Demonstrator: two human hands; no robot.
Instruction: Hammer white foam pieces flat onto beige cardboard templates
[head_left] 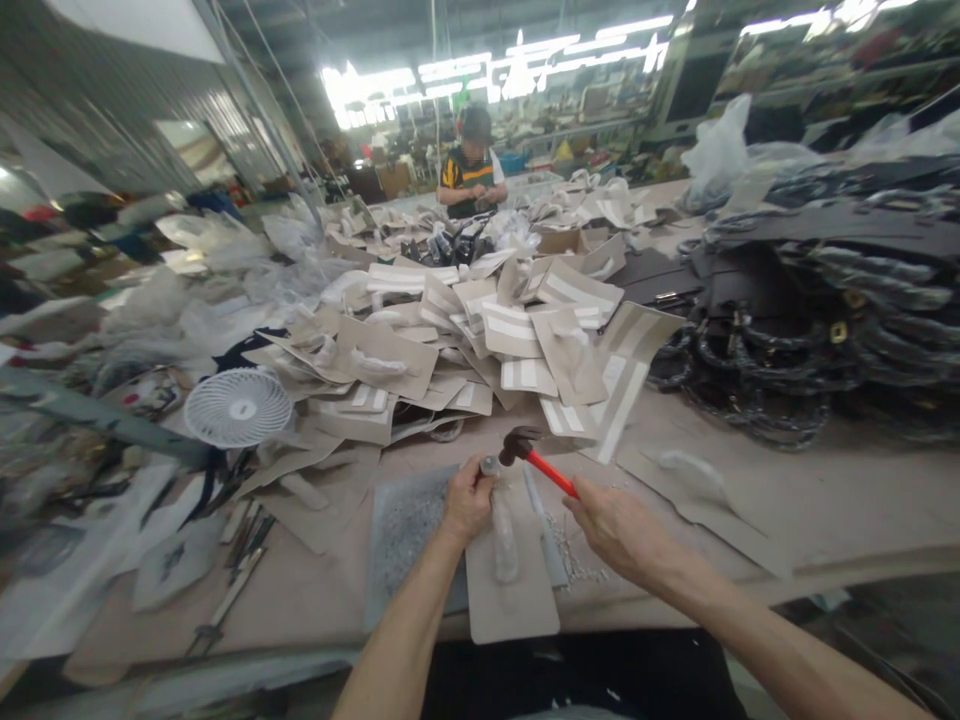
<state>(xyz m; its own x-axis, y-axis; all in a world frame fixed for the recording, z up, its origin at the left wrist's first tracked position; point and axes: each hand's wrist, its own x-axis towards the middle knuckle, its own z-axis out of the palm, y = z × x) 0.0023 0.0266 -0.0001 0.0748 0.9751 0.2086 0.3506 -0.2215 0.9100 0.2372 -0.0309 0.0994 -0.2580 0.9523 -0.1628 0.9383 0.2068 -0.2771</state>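
Observation:
My right hand (611, 522) grips the red handle of a claw hammer (552, 473), its dark head raised close to my left hand (466, 500). The left fingers are closed around a short metal cylinder with a round top (489, 465), possibly a punch; its lower end is hidden. It stands at the far end of a beige bag panel (517, 612). A plastic-wrapped handle (505, 545) lies along that panel. Beneath is a grey, worn board (405, 530), which the panel overhangs toward me.
Beige panels (480, 330) are heaped beyond the board. Dark bags with wrapped handles (780, 330) are stacked at right. Another beige panel (705, 500) lies near them. A white fan (238, 408) and metal tools (240, 585) are at left. A person (472, 175) works across the table.

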